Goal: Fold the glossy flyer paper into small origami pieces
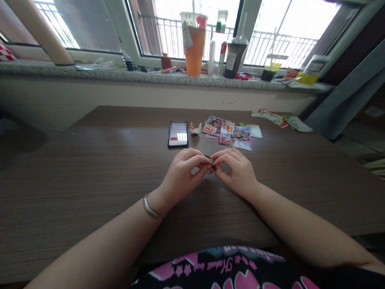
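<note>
My left hand (187,173) and my right hand (236,170) meet over the middle of the brown table (105,176). Both pinch one small colourful object (208,157), mostly hidden by the fingers; bits of blue, orange and dark show, but its kind is unclear. Just beyond the left hand lies a phone (178,134) with a lit screen. A crumpled bit of paper (195,128) rests to the phone's right. Farther right are printed leaflets (236,136), partly overlapping, beyond my right hand.
Flat colourful packets (272,117) lie at the table's far right corner. Along the stone windowsill (144,77) stand a tall cup of orange drink (194,48), a dark drink cup (235,58), a yellow-filled container (313,70) and small items. A grey curtain (345,96) hangs at right.
</note>
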{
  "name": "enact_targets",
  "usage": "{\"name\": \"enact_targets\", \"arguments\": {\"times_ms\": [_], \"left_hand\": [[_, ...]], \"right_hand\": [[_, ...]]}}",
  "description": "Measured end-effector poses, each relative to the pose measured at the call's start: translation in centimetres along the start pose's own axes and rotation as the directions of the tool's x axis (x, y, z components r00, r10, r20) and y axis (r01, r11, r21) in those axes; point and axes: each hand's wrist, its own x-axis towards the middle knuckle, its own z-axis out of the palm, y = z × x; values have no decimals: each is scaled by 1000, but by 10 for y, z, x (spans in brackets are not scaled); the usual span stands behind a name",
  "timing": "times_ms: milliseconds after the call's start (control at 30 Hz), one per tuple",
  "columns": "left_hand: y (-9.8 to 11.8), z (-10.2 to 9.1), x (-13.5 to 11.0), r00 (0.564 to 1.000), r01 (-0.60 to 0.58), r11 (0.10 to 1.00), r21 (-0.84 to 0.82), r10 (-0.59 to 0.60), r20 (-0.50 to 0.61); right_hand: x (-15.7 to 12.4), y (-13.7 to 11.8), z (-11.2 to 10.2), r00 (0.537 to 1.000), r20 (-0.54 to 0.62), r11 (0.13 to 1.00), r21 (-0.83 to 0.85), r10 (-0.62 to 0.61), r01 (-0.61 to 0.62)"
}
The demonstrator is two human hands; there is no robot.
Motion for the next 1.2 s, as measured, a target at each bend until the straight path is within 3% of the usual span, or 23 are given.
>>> {"name": "enact_targets", "arguments": {"times_ms": [333,533,767,1067,1200], "left_hand": [[-7,-7,3,991,-3,995,102,-11,135],[-5,-5,0,983,143,990,18,-144,111],[-6,-6,0,977,145,989,-41,-137,163],[-7,-6,-1,995,9,987,161,-25,97],[-6,-5,-1,992,59,985,160,-76,103]], "right_hand": [[-4,6,1,996,38,995,59,76,-79],[-3,11,2,991,109,985,148,74,-90],[-3,20,3,984,154,925,352,94,-143],[-1,15,2,986,123,966,216,116,-140],[-1,14,2,984,112,966,201,140,-160]]}}
